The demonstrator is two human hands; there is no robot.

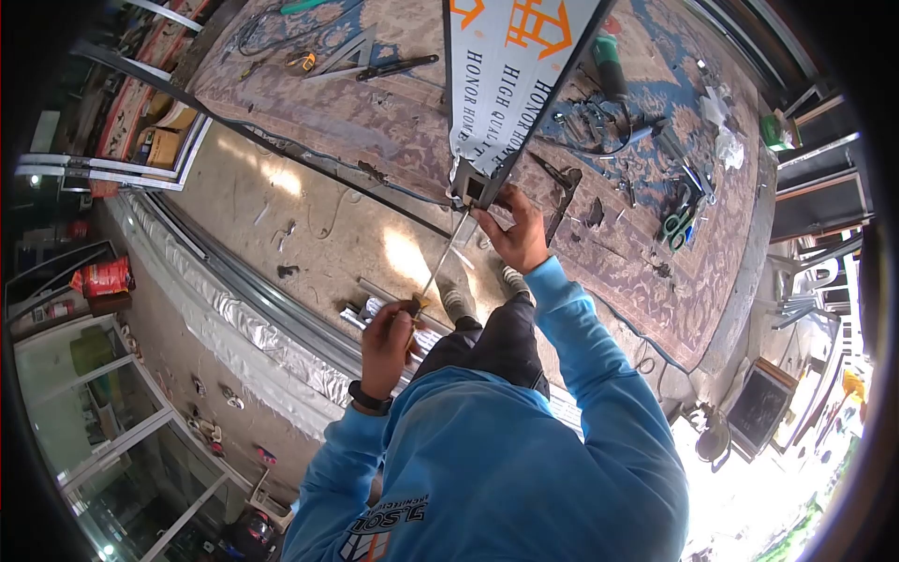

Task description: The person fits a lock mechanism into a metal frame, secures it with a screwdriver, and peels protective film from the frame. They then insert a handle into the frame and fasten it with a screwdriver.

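Head cam: the right hand (515,234) is clamped round the near end of the wrapped aluminium profile (506,84), which hangs past the edge of the carpet-covered bench (375,112). The left hand (389,337) grips a screwdriver (440,262), tip at the profile's open end. There's open concrete floor (309,215) to the left. Green scissors (676,225) and loose tools crowd the bench on the right.

Left hand (389,339), right hand (513,236): closed grips.

I stand on a grey concrete floor (328,215) with bright sun spots. Far ahead, a patterned rug (393,122) covers a table. Glass frames (140,421) stand near left. White chairs (815,276) sit right.
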